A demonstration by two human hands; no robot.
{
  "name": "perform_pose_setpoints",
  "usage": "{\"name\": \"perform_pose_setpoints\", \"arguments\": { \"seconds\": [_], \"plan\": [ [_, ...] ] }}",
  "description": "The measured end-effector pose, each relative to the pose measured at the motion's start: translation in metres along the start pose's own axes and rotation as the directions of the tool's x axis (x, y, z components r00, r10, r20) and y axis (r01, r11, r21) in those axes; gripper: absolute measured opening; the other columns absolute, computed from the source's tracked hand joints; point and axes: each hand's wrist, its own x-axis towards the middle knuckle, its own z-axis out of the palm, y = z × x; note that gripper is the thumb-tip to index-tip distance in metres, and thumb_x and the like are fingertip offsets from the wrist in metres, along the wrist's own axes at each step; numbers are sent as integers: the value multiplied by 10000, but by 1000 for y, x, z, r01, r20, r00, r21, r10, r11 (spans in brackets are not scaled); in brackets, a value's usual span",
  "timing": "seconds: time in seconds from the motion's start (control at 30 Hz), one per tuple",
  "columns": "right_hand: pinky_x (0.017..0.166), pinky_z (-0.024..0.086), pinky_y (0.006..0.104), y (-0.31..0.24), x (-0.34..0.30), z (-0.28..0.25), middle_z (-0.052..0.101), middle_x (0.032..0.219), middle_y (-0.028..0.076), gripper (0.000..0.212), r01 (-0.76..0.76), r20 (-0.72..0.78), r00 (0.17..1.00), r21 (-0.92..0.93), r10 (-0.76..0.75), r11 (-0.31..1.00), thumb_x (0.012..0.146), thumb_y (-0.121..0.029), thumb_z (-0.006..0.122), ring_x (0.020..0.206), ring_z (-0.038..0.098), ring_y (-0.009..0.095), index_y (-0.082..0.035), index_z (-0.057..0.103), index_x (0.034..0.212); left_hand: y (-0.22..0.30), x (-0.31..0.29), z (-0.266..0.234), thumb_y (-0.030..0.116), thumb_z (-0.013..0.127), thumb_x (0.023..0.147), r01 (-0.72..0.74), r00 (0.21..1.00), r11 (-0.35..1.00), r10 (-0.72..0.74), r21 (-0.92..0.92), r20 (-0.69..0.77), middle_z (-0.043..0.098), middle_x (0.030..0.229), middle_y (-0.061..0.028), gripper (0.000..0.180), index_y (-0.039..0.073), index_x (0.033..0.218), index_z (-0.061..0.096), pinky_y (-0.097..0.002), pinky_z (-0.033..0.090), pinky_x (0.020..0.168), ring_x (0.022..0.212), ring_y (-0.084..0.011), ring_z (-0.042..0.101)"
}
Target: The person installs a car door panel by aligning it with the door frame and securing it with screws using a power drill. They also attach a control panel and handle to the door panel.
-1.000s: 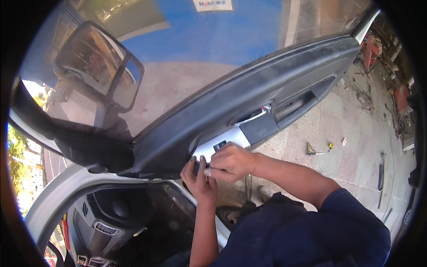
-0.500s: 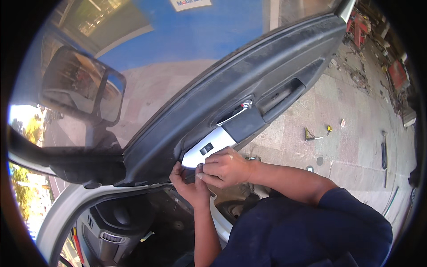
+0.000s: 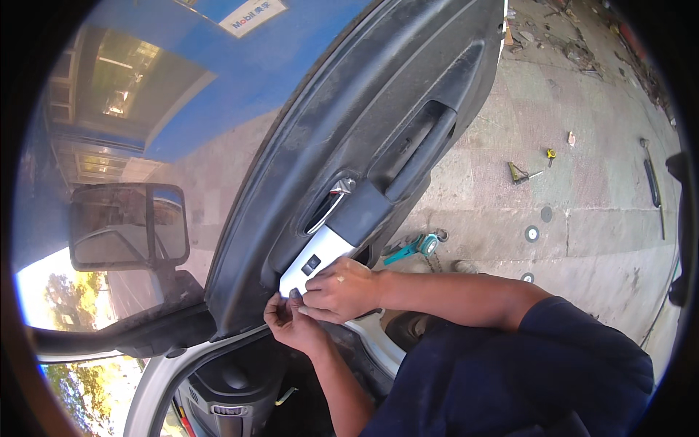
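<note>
Both hands, left hand [image 3: 291, 324] and right hand [image 3: 338, 291], pinch the silver window-switch panel [image 3: 317, 264]'s lower end; uneven prying risks snapping its clips.

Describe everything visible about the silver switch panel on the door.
The silver switch panel is a narrow, light grey, plastic-looking strip set in the dark door trim, below the chrome inner handle. It runs diagonally and carries one small dark square switch near its middle. Its lower end is covered by the left hand and right hand, whose fingers pinch there. Whether it is loose cannot be told.
</note>
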Motion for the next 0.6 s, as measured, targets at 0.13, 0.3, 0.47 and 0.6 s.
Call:
{"name": "perform_pose_setpoints", "arguments": {
  "seconds": [0.13,0.3,0.47,0.6],
  "plan": [
    [629,623,446,10,-8,-2,770,830,61,257,-12,-88,996,67,18,998,1026,-306,733,691,763,296,-105,743,867,-21,-1,-8,-57,824,1015,-56,998,998,56,0,24,697,1200,-59,243,-2,1215,698,-274,559,867,1036,-120,662],
    [627,630,462,17,-11,-3,762,819,65,227,-12,-92,996,31,15,999,1007,-290,751,677,755,315,-98,753,886,-17,-8,4,-62,796,1003,-249,965,961,235,120,113,657,1313,-59,286,12,1264,704,-309,586,984,1174,-161,685],
    [617,632,467,15,-7,-2,735,770,59,239,-56,-119,991,6,57,998,1003,-282,748,655,751,319,-109,756,838,-4,-19,4,10,827,981,-376,924,865,320,333,212,573,1409,-182,423,3,1400,769,-430,585,1068,1276,-322,659],
    [613,623,487,6,7,-10,736,739,93,296,-147,41,988,-41,149,988,1015,-305,739,644,747,344,-104,751,798,-1,-29,-1,176,832,1005,-501,864,684,369,530,341,558,1526,-271,571,38,1548,723,-489,542,1109,1342,-434,633]
  ]
}}
